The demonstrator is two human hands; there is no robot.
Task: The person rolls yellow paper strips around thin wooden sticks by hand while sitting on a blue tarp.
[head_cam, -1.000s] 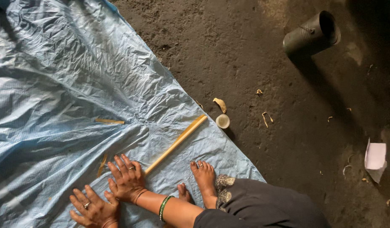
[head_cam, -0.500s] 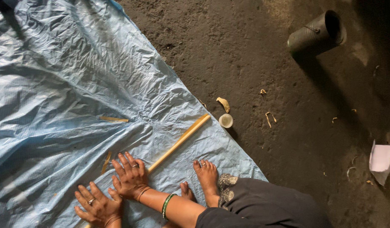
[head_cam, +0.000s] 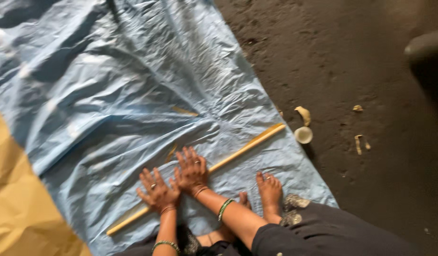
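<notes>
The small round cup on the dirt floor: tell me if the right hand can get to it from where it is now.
Probably yes, with a stretch. The right hand lies flat on the long wooden stick, and the small round cup sits off the blue sheet, past the stick's far end. Nothing stands between them.

Small cup [head_cam: 303, 135] on dirt floor [head_cam: 371, 71]

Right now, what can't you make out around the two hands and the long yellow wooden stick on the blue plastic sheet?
Head view only, motion-blurred.
- Long yellow wooden stick: its middle is hidden under the left hand and right hand.
- Dark cylinder-like shape: cut off by the right edge, blurred.
- Small pale scraps on the dirt floor: too small to identify.
</notes>
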